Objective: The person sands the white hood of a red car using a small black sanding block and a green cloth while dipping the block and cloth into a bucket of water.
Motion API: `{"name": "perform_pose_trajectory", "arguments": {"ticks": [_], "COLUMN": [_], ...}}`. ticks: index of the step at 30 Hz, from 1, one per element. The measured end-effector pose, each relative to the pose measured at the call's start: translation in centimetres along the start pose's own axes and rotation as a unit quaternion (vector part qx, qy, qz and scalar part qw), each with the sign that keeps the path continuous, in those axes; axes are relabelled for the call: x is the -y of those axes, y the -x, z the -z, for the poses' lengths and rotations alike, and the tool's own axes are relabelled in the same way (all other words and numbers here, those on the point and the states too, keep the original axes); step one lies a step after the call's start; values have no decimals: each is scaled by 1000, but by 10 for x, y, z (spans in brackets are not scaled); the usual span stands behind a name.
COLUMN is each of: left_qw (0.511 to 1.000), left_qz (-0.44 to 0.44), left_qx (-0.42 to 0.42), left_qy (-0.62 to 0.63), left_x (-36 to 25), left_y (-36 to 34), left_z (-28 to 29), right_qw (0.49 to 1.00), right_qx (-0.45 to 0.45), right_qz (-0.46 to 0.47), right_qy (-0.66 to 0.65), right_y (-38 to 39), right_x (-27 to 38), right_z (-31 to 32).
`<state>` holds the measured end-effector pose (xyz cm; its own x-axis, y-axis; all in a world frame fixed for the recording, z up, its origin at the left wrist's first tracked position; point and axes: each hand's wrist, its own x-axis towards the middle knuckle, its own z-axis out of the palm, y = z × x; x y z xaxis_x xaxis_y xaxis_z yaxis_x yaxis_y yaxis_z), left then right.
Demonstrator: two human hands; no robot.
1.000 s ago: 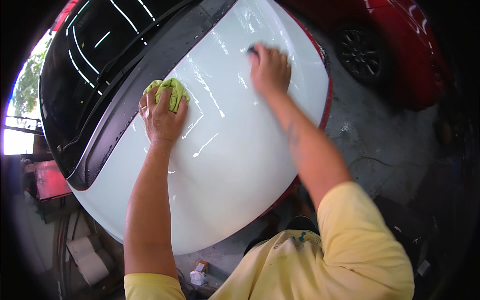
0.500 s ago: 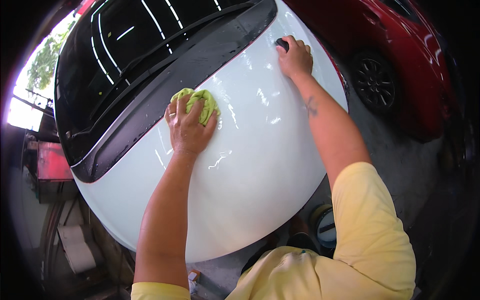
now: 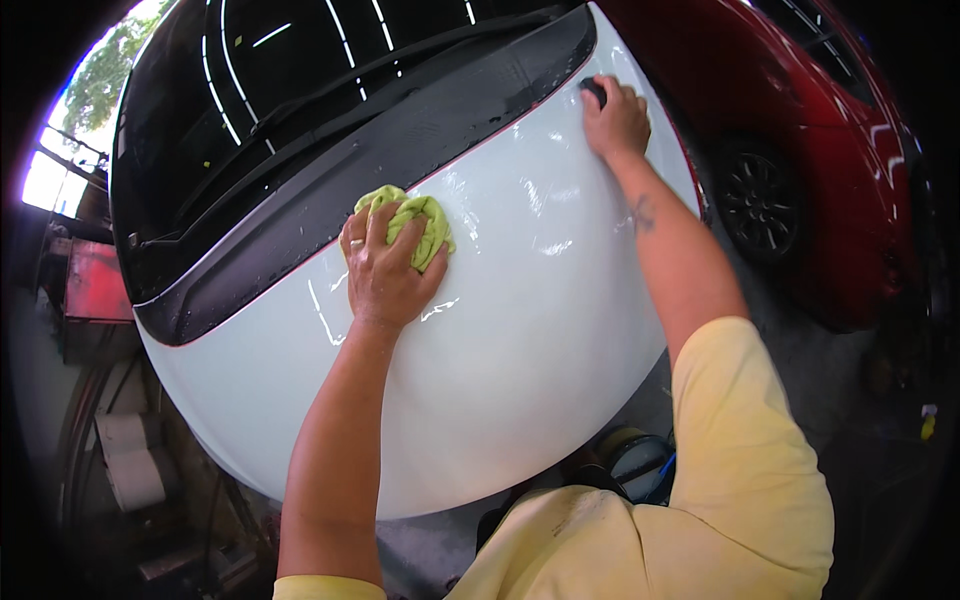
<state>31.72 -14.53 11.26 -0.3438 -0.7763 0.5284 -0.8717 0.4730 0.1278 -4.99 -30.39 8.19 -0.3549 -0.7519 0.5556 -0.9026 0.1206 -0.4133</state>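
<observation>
A white car hood (image 3: 520,360) spreads out in front of me, with shiny wet-looking streaks on its upper half. My left hand (image 3: 388,280) presses a crumpled yellow-green cloth (image 3: 430,228) onto the hood, close to the black cowl panel (image 3: 300,222). Farther off, by the hood's right rear corner, my right hand (image 3: 620,125) grips a small black block (image 3: 594,92). My fingers hide part of the block, and its underside cannot be seen.
Beyond the cowl lies the dark windshield (image 3: 290,75) with its wiper. A red car (image 3: 850,270) with a black wheel (image 3: 757,202) stands close on the right. Near my body is a round bucket (image 3: 640,462). A red box (image 3: 97,283) and white rolls (image 3: 133,470) sit at left.
The view has swung slightly, shifting the hood in the picture. Both hands stay in nearly the same spots on it, still holding the cloth and the black block.
</observation>
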Motion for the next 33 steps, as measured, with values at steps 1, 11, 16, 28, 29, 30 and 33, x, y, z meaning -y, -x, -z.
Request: {"name": "perform_pose_trajectory", "arguments": {"ticks": [1, 11, 16, 28, 29, 30, 33], "left_qw": [1000, 998, 993, 825, 717, 629, 553], "left_qz": [-3, 39, 75, 492, 614, 720, 811], "left_qx": [5, 19, -69, 187, 166, 195, 158], "left_qy": [6, -34, -67, 206, 284, 217, 102], "left_x": [-2, 4, -9, -88, -83, -75, 1], "left_y": [5, 15, 42, 662, 800, 810, 781], "left_z": [0, 9, 28, 206, 188, 203, 302], "right_qw": [1000, 988, 981, 909, 848, 837, 732], "right_qx": [2, 44, 117, 369, 454, 455, 520], "right_qz": [-15, 128, 131, -33, -141, -201, -352], "right_qy": [0, -78, -87, -193, -235, -228, -265], "right_y": [9, 265, 264, 494, 552, 605, 717], "right_x": [5, 109, 106, -112, -128, -153, -190], "right_z": [-1, 97, 116, 335, 346, 373, 402]}}
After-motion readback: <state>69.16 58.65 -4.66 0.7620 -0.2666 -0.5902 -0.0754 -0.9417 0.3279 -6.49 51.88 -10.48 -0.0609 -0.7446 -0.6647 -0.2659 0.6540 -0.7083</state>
